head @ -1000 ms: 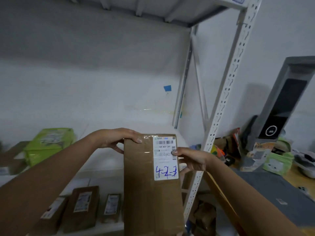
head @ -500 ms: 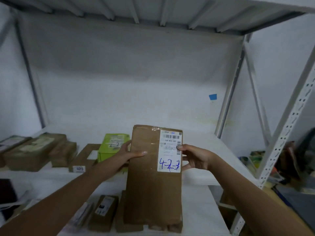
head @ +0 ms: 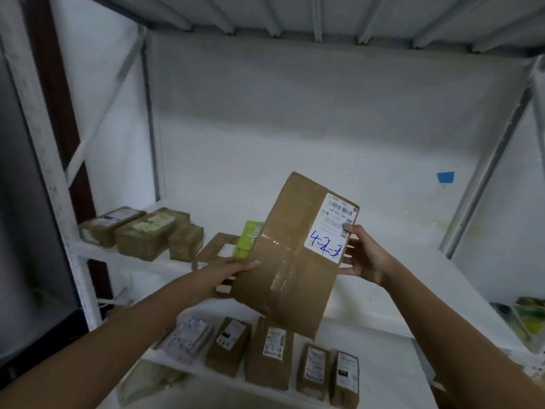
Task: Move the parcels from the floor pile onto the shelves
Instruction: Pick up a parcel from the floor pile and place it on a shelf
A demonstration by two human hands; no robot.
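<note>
The white metal shelves fill the view; a brown cardboard parcel is held tilted in the air above the middle shelf, its white label marked in blue pen; the left hand has its grip clamped on the parcel's left edge, the right hand on the label edge; five small parcels line the lower shelf; a green box lies behind.
</note>
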